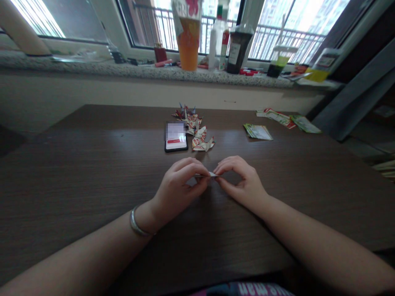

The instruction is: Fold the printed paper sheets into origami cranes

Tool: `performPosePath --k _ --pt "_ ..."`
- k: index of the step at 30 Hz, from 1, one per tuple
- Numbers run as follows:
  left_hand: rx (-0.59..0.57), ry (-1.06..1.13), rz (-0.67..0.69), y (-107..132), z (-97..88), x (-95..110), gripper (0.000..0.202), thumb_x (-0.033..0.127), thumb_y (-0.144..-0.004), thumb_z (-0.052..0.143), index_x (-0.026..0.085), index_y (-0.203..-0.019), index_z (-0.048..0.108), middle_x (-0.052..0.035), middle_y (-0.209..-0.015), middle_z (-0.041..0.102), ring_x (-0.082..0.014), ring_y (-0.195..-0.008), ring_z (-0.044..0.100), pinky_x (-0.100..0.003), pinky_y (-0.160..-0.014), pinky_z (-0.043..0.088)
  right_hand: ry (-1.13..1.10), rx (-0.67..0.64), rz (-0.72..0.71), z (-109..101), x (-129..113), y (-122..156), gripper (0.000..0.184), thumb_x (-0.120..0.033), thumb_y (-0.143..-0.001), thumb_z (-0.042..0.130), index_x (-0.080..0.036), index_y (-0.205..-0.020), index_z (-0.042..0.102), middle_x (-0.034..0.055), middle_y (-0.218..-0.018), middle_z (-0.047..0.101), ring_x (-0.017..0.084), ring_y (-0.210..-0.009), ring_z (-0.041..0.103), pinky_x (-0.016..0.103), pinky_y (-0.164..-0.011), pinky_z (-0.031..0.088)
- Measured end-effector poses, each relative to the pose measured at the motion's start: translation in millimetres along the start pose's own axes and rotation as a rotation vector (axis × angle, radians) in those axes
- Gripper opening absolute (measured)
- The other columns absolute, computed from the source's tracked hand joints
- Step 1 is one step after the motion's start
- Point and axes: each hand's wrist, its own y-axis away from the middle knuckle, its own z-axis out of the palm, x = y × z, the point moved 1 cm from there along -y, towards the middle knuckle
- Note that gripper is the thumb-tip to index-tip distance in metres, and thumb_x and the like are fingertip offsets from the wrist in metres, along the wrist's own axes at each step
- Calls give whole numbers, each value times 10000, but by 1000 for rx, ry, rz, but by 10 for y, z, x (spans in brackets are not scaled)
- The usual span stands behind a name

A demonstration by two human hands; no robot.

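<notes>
Dark wood table (92, 164) below a sill w/ drink cups (188, 45). Left hand (179, 185) & right hand (243, 183) each pinch one end of a small paper strip (212, 174), fingers closed tight, just above mid-table. The fold prob. goes best w/ edges lined up first, then pressed flat vs. the wood. Beyond sit a phone (175, 137), folded paper figures (196, 125) and, further right, loose sheets (257, 131).

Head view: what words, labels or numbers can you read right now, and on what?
Nothing reads for certain.
Phone: screen blurred, no words legible.
Orange cup: large letters, cut off at the frame's top.
Bottle: label too small.
Folded paper figures: red print, too small.
Paper pinched between left hand and right hand: nothing legible.
Garment at bottom edge: upside-down letters, cut off.
</notes>
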Motion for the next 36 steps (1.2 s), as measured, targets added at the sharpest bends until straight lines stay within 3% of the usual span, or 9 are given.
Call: performPosePath --k 12,19,27,36 --pt "-40 -76 74 10 5 24 66 152 -790 634 202 -829 616 -10 -785 658 -137 -731 615 -344 -811 538 62 -21 -106 -25 -49 -8 88 -159 -812 615 -241 -844 623 11 -842 704 176 -867 640 378 -849 491" --pt "-35 -80 79 -11 5 31 52 150 -792 617 200 -787 602 -3 -763 660 -136 -727 618 -349 -824 530 -1 -19 -69 2 -41 5 93 -150 -797 628 -231 -842 620 15 -827 673 173 -851 622 370 -824 498" --pt "-44 -267 177 -17 -28 31 92 164 -789 653 241 -823 615 29 -799 685 -156 -807 609 -401 -947 445 49 -11 -85 -19 -56 25 92 -153 -815 608 -232 -860 625 30 -837 632 174 -824 592 348 -751 498" --pt "-32 -235 154 -24 -37 22 77 169 -790 640 237 -783 604 25 -771 680 -158 -776 583 -370 -880 442 120 22 -96 -17 -50 11 136 -106 -773 624 -227 -833 615 12 -809 627 160 -786 576 318 -728 477"
